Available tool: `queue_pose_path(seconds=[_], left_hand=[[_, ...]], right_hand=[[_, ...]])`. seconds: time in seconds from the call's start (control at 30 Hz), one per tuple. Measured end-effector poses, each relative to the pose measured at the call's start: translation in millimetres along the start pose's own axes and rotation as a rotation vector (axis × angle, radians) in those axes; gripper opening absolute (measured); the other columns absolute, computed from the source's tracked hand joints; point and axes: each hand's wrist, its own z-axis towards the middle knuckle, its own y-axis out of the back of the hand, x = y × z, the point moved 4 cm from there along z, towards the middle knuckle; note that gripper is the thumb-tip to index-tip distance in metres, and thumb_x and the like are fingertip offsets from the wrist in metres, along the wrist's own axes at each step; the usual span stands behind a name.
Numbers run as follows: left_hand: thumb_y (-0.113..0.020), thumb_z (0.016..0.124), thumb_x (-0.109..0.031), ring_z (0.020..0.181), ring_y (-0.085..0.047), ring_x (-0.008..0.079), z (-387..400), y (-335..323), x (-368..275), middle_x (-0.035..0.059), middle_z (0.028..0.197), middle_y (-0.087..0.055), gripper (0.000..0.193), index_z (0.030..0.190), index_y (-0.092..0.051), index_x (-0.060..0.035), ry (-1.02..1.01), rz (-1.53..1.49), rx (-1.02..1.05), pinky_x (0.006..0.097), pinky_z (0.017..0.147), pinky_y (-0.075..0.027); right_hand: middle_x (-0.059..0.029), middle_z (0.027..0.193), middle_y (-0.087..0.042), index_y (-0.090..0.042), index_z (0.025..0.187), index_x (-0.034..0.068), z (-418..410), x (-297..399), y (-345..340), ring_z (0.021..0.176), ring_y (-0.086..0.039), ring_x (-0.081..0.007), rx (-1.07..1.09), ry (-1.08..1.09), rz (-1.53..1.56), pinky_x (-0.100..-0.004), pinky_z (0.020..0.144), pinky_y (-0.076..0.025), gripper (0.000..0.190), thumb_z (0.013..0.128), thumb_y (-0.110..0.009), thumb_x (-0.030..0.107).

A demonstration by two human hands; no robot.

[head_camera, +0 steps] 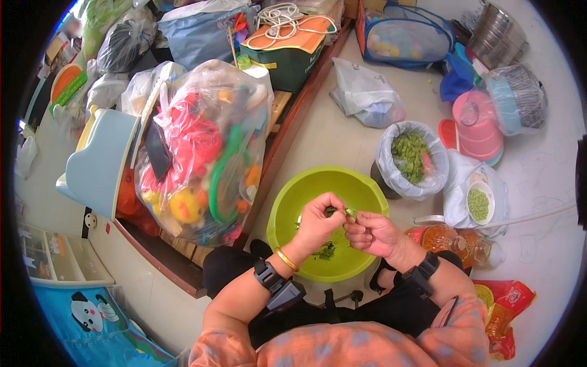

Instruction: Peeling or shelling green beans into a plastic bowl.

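Observation:
Over a lime-green plastic basin (pixel 293 192), my two hands meet at the fingertips. Between them is a small green pod (pixel 350 212), probably a pea or bean pod. My left hand (pixel 318 225), with a gold bangle at the wrist, pinches one side of it; some darker green bits show inside that hand's curled fingers. My right hand (pixel 375 233) pinches the other side between thumb and forefinger. A few green scraps (pixel 324 251) lie on the basin floor, partly hidden by my left hand. To the right, a white bowl (pixel 491 215) holds shelled green peas or beans (pixel 478 204).
A lined bin (pixel 383 160) behind the basin holds green pods (pixel 410 158). Cooking oil bottles (pixel 440 242) lie right of my right forearm. At left, a clear bag of toys (pixel 192 151) rests on a wooden bed frame (pixel 286 142). A pink stool (pixel 479 128) stands farther back.

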Motion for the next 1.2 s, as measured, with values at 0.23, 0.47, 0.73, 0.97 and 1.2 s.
queue_pose_path(seconds=[0.23,0.47,0.73,0.97,1.2], left_hand=[[-0.052,0.077,-0.001,0.053,-0.037,0.0030,0.7,10.0,2.8,-0.0034,0.067,-0.049,0.007,0.074,-0.049,-0.0067,0.231,0.030,-0.093,0.0173,0.047,-0.030],[-0.054,0.077,-0.003,0.050,-0.035,0.0018,-0.2,-0.3,-5.9,-0.0054,0.063,-0.045,0.010,0.072,-0.048,-0.0083,0.090,0.209,-0.050,0.0170,0.044,-0.028],[-0.052,0.078,0.001,0.050,-0.034,0.0025,-2.3,6.3,0.7,-0.0051,0.063,-0.045,0.010,0.075,-0.048,-0.0084,0.387,-0.140,0.042,0.0181,0.045,-0.025],[-0.056,0.083,-0.006,0.058,-0.044,0.0032,-0.1,5.4,-3.0,-0.0034,0.070,-0.052,0.005,0.078,-0.053,-0.0054,-0.041,0.367,0.037,0.0176,0.051,-0.034],[-0.057,0.085,-0.010,0.063,-0.046,0.0026,0.5,0.7,-7.7,-0.0049,0.071,-0.052,0.008,0.080,-0.055,-0.0034,-0.054,0.351,-0.042,0.0184,0.054,-0.038]], right_hand=[[0.0033,0.064,-0.048,-0.056,0.086,0.006,-0.2,16.9,-9.5,0.052,-0.040,-0.0063,-0.391,0.234,-0.960,-0.0187,0.048,-0.031,0.014,0.090,-0.052,0.020],[0.0024,0.068,-0.055,-0.057,0.080,0.005,-4.6,27.0,-6.6,0.059,-0.047,-0.0055,-0.382,0.502,-1.394,-0.0200,0.051,-0.034,0.024,0.091,-0.051,0.025],[0.0018,0.071,-0.047,-0.054,0.094,0.005,-2.6,17.1,-5.2,0.055,-0.037,-0.0041,-0.280,0.077,-0.588,-0.0164,0.046,-0.026,0.027,0.096,-0.041,0.029],[-0.0043,0.074,-0.053,-0.051,0.097,0.003,0.6,18.4,2.5,0.052,-0.041,-0.0060,-0.252,0.056,-0.611,-0.0173,0.041,-0.027,0.019,0.091,-0.045,0.020],[-0.0061,0.077,-0.052,-0.051,0.095,0.002,-0.3,18.0,11.1,0.052,-0.044,-0.0105,-0.151,0.017,-0.350,-0.0176,0.041,-0.030,0.014,0.083,-0.045,0.007]])
